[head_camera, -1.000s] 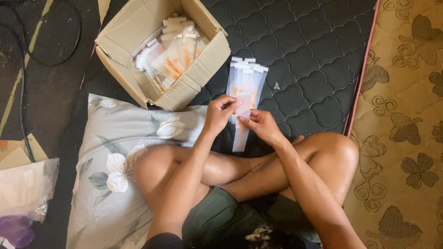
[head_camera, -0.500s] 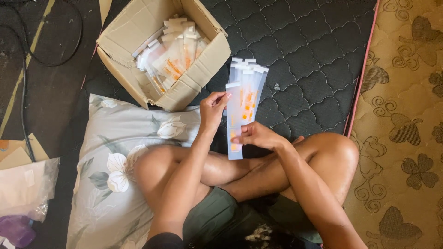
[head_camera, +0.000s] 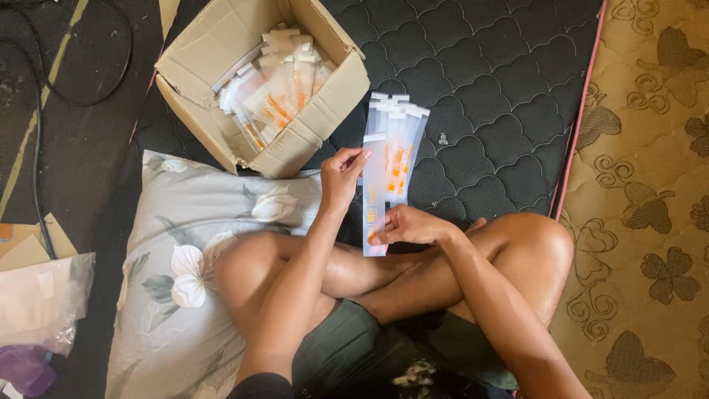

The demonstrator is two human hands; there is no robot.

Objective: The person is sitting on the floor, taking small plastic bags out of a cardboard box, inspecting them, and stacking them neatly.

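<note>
Both hands grip one long clear packet (head_camera: 374, 193) with orange print, held upright: left hand (head_camera: 341, 177) pinches its upper edge, right hand (head_camera: 410, 225) closed on its lower end. Just behind, a fanned stack of like packets (head_camera: 399, 140) lies on the dark quilted mattress (head_camera: 487, 96). Cardboard box (head_camera: 325, 100) of more packets sits far left; floral pillow (head_camera: 185, 244) near left.

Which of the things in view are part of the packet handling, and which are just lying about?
In use: left hand and right hand holding one clear packet; packet stack; cardboard box of packets.
Lying about: floral pillow, black cable, plastic bag.
</note>
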